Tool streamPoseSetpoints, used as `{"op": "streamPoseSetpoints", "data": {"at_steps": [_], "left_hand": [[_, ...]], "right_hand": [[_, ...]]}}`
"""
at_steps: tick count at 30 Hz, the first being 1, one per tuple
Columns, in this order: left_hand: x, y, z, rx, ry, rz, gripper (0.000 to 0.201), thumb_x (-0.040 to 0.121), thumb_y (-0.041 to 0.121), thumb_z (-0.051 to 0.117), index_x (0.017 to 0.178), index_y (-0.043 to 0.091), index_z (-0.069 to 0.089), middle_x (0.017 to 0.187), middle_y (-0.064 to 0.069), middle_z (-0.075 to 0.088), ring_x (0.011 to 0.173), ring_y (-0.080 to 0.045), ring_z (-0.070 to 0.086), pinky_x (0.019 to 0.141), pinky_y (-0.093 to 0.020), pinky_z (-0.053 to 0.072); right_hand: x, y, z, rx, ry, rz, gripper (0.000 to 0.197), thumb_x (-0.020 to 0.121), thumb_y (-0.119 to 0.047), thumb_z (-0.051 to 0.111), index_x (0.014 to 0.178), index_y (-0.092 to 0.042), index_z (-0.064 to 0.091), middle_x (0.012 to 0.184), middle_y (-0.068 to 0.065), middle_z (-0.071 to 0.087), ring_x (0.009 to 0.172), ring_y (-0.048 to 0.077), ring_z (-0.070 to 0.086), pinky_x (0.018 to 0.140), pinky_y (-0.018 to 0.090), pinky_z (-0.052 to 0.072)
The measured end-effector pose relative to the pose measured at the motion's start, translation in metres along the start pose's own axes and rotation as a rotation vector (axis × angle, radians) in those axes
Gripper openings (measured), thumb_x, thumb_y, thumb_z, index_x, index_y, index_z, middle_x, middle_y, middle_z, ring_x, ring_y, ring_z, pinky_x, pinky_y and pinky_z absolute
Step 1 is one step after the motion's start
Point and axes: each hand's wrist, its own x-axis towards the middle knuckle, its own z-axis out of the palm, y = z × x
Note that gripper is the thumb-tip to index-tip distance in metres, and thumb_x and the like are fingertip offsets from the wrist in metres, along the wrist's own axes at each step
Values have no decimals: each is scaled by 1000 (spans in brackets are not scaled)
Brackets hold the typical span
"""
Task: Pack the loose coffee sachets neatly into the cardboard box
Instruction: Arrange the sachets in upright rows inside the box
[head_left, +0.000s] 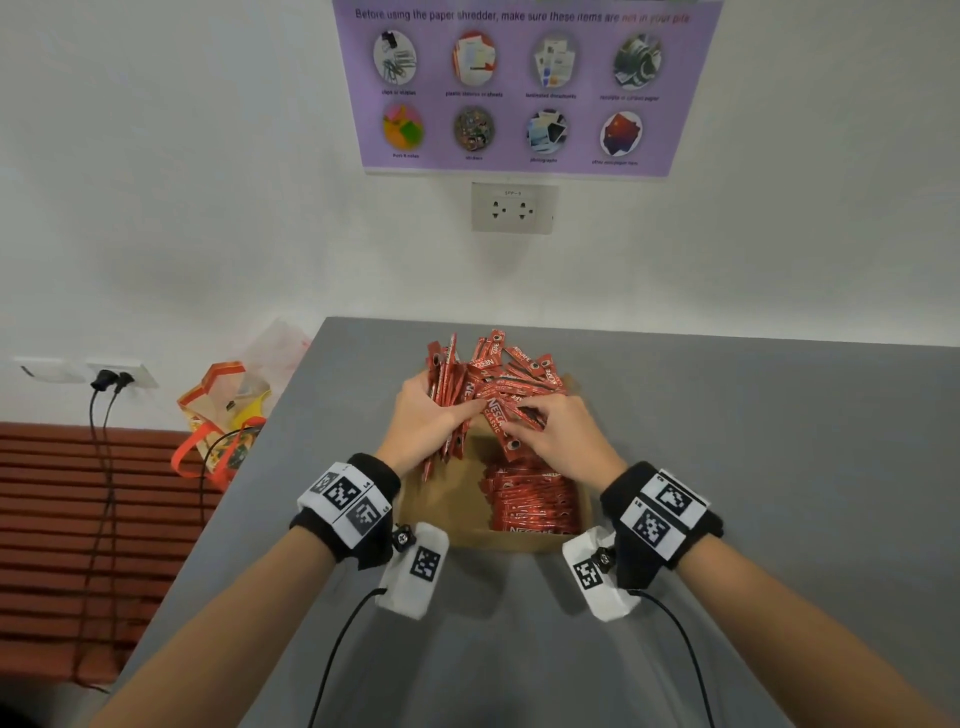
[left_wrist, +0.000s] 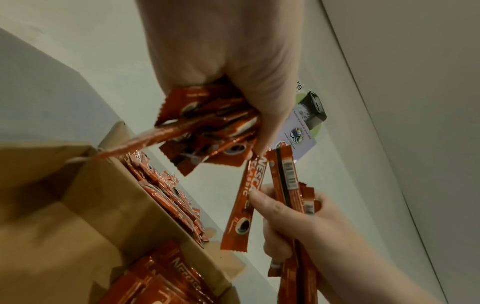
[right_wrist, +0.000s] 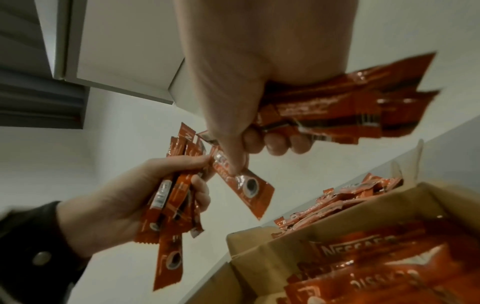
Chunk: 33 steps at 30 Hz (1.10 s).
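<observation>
Sachets (head_left: 498, 415) gripped both hands, hiding box (head_left: 457, 499) far end.

sachets (head_left: 532, 501) in box (head_left: 447, 501), box on table (head_left: 753, 467)

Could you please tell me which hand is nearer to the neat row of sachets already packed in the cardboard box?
Right. The right hand hangs directly over the packed row at the box's right side; the left hand is above the box's left, emptier part.

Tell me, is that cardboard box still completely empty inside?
No, a neat stack of red sachets already lies along the right side of the cardboard box.
</observation>
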Motion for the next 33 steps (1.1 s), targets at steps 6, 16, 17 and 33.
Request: {"op": "streamPoseSetpoints", "data": {"at_steps": [6, 16, 17, 33], "left_hand": [[1, -7, -5, -8, 76, -40, 12, 77, 15, 74, 84, 12, 65, 80, -3, 70, 74, -16, 66, 75, -28, 53], [22, -25, -34, 523, 95, -210, 11, 80, -1, 60, 78, 8, 55, 66, -5, 58, 60, -22, 59, 49, -24, 46], [22, -27, -35, 545, 94, -205, 9, 81, -1, 59, 80, 7, 55, 67, -6, 58, 62, -22, 59, 50, -24, 46], [14, -36, -30, 652, -114, -248, 25, 76, 16, 75, 89, 11, 54, 86, -6, 60, 72, -17, 58, 63, -23, 46]], "right_hand": [[10, 3, 4, -25, -49, -7, 24, 79, -29, 72, 97, -13, 72, 96, 1, 69, 89, 15, 61, 83, 33, 51], [46, -22, 16, -427, -357, -30, 33, 84, -23, 68, 114, -10, 64, 77, -3, 62, 69, 14, 58, 65, 26, 49], [49, -24, 19, -465, -378, -47, 33, 84, -21, 68, 114, -10, 64, 88, 1, 66, 81, 18, 62, 72, 28, 50], [57, -43, 53, -778, -447, -160, 16, 87, -8, 58, 102, -4, 60, 104, 12, 64, 97, 29, 61, 69, 33, 40]]}}
